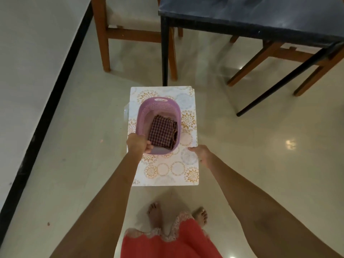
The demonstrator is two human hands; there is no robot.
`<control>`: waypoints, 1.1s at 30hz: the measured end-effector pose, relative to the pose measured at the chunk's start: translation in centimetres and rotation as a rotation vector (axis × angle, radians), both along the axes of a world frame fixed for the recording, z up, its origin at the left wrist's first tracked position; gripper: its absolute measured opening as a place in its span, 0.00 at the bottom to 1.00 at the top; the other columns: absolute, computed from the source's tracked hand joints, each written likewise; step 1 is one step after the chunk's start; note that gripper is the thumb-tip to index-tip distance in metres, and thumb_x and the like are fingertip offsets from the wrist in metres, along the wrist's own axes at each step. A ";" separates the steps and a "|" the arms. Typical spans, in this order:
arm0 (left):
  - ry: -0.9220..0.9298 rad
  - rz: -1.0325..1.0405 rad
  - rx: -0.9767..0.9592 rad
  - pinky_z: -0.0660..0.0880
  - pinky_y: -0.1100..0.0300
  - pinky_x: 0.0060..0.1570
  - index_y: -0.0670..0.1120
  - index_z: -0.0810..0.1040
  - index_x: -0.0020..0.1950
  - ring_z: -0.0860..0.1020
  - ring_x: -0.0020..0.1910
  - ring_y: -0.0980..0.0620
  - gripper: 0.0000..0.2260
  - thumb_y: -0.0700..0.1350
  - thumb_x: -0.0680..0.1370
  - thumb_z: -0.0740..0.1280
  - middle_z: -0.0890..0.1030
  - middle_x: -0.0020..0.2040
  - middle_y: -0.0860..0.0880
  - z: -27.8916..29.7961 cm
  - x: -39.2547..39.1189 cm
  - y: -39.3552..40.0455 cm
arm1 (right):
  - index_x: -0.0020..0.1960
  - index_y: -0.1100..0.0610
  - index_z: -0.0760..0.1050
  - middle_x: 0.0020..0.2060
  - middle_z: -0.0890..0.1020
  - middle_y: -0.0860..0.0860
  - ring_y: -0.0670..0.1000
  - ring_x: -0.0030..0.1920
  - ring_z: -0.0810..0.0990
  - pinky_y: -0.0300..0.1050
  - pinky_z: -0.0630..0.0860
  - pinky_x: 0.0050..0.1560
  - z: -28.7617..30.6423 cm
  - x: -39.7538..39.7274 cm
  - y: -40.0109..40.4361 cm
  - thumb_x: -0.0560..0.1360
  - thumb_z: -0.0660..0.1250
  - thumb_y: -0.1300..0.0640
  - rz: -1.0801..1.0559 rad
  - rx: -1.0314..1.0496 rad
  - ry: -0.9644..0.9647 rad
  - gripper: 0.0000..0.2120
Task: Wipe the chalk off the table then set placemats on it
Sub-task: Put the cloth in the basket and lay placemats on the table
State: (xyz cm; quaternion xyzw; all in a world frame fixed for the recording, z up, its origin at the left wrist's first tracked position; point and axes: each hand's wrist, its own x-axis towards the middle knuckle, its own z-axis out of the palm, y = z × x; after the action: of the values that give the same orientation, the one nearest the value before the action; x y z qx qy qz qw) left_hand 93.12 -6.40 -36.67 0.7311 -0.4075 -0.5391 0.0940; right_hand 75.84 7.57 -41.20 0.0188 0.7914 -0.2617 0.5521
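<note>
Place: a home dining area.
Furniture: dark-topped dining table [260,17] with wooden chairs [130,32] tucked beside it.
Floor: glossy cream tiles [260,155], black skirting [46,108].
Household signs: bare feet [155,214]; floral placemats [167,172].

Two wooden chairs [119,32] [290,58] stand on the glossy floor [260,155].

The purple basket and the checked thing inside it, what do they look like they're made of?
The purple basket looks like moulded plastic: smooth, matte, with rows of small holes in its wall. The checked cloth inside looks like woven fabric, probably cotton: folded in soft layers, dull finish.
</note>
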 end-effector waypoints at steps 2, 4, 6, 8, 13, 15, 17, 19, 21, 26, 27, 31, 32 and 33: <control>-0.170 -0.153 0.001 0.82 0.50 0.35 0.32 0.75 0.50 0.81 0.29 0.45 0.09 0.38 0.79 0.64 0.81 0.32 0.41 0.2 0.5 -0.5 | 0.71 0.68 0.66 0.68 0.72 0.61 0.62 0.67 0.72 0.54 0.70 0.66 0.2 -0.1 0.0 0.75 0.71 0.57 -0.019 0.010 0.041 0.29; -0.348 -0.338 0.002 0.81 0.47 0.46 0.33 0.75 0.55 0.83 0.39 0.42 0.12 0.41 0.78 0.66 0.82 0.40 0.38 0.2 1.4 -0.3 | 0.67 0.66 0.71 0.63 0.76 0.61 0.63 0.62 0.76 0.57 0.74 0.62 0.5 -0.3 0.1 0.75 0.72 0.58 -0.044 0.024 0.044 0.24; -0.420 -0.419 0.063 0.82 0.51 0.43 0.34 0.73 0.59 0.83 0.37 0.44 0.13 0.41 0.79 0.64 0.82 0.40 0.40 0.0 2.0 0.4 | 0.64 0.64 0.74 0.60 0.79 0.61 0.63 0.57 0.79 0.61 0.76 0.59 0.8 -0.4 0.2 0.75 0.71 0.61 -0.046 0.012 0.011 0.19; -0.345 -0.363 0.134 0.81 0.55 0.33 0.34 0.73 0.60 0.82 0.30 0.46 0.12 0.40 0.80 0.62 0.82 0.38 0.40 -0.1 2.0 1.2 | 0.64 0.63 0.75 0.58 0.80 0.62 0.63 0.56 0.81 0.61 0.77 0.57 1.0 -0.4 0.2 0.77 0.68 0.65 -0.011 -0.025 0.010 0.16; -0.083 -0.025 0.141 0.79 0.58 0.24 0.33 0.73 0.59 0.80 0.22 0.47 0.10 0.38 0.81 0.59 0.81 0.35 0.37 0.3 1.6 1.4 | 0.61 0.66 0.77 0.56 0.81 0.63 0.63 0.56 0.80 0.58 0.78 0.56 3.3 -0.4 -0.3 0.76 0.64 0.70 0.077 -0.093 0.165 0.14; -0.053 -0.002 0.106 0.78 0.60 0.22 0.34 0.74 0.58 0.80 0.22 0.48 0.10 0.38 0.82 0.58 0.82 0.36 0.38 0.8 1.7 1.2 | 0.49 0.67 0.78 0.44 0.81 0.60 0.61 0.50 0.81 0.51 0.81 0.45 5.4 -0.9 -0.8 0.76 0.61 0.71 0.150 -0.087 0.307 0.08; -0.027 0.012 0.069 0.75 0.62 0.18 0.34 0.75 0.57 0.79 0.20 0.49 0.10 0.37 0.82 0.58 0.81 0.34 0.39 1.2 1.7 1.1 | 0.36 0.60 0.68 0.33 0.72 0.52 0.55 0.43 0.75 0.40 0.70 0.31 8.3 -1.6 -1.3 0.75 0.58 0.71 0.255 -0.056 0.478 0.11; -0.012 0.030 0.041 0.72 0.64 0.17 0.33 0.74 0.58 0.78 0.18 0.50 0.09 0.36 0.81 0.59 0.80 0.33 0.39 1.6 1.6 0.9 | 0.35 0.60 0.65 0.34 0.71 0.52 0.55 0.41 0.72 0.41 0.67 0.35 11.4 -2.2 -1.7 0.75 0.58 0.70 0.330 -0.040 0.634 0.12; 0.002 0.054 0.042 0.72 0.63 0.16 0.32 0.71 0.61 0.77 0.17 0.50 0.10 0.34 0.81 0.58 0.79 0.33 0.39 1.7 1.4 0.8 | 0.39 0.61 0.67 0.38 0.73 0.53 0.54 0.42 0.73 0.44 0.69 0.40 14.4 -2.6 -1.9 0.76 0.58 0.70 0.384 -0.046 0.766 0.09; -0.005 0.042 0.078 0.76 0.60 0.20 0.33 0.70 0.63 0.77 0.18 0.49 0.12 0.35 0.81 0.59 0.79 0.33 0.39 1.1 1.2 0.7 | 0.32 0.62 0.61 0.31 0.70 0.53 0.55 0.34 0.71 0.43 0.65 0.32 19.9 -2.6 -2.4 0.75 0.59 0.71 0.392 -0.071 1.003 0.14; -0.020 0.034 0.093 0.77 0.60 0.21 0.33 0.70 0.62 0.78 0.18 0.49 0.11 0.35 0.80 0.60 0.79 0.33 0.38 0.7 1.3 0.6 | 0.31 0.60 0.59 0.30 0.68 0.53 0.54 0.32 0.69 0.42 0.62 0.30 20.7 -2.6 -2.5 0.75 0.59 0.71 0.386 -0.064 1.036 0.17; 0.006 -0.004 0.178 0.82 0.53 0.34 0.33 0.72 0.61 0.83 0.33 0.43 0.11 0.36 0.80 0.61 0.81 0.38 0.37 -0.1 1.9 0.4 | 0.38 0.64 0.72 0.31 0.74 0.55 0.58 0.35 0.75 0.42 0.65 0.32 22.8 -2.4 -2.5 0.74 0.58 0.71 0.400 -0.062 1.102 0.09; 0.033 -0.025 0.203 0.81 0.53 0.33 0.34 0.72 0.61 0.83 0.35 0.43 0.11 0.36 0.80 0.61 0.81 0.40 0.37 -0.1 2.1 0.3 | 0.44 0.63 0.77 0.34 0.77 0.56 0.58 0.37 0.76 0.42 0.68 0.34 23.4 -2.3 -2.6 0.75 0.58 0.70 0.409 -0.059 1.117 0.10; 0.066 -0.039 0.229 0.81 0.53 0.32 0.33 0.72 0.60 0.83 0.36 0.42 0.10 0.35 0.80 0.61 0.81 0.40 0.37 0.0 2.3 0.1 | 0.48 0.61 0.79 0.36 0.78 0.56 0.58 0.37 0.77 0.42 0.68 0.35 24.2 -2.2 -2.6 0.75 0.57 0.69 0.412 -0.049 1.129 0.12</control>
State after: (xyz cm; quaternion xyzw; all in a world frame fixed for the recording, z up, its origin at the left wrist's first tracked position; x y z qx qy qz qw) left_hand 95.44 -6.31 -36.67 0.7108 -0.3540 -0.6077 0.0126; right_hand 73.66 5.01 -17.02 -0.2897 0.9433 -0.1369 0.0862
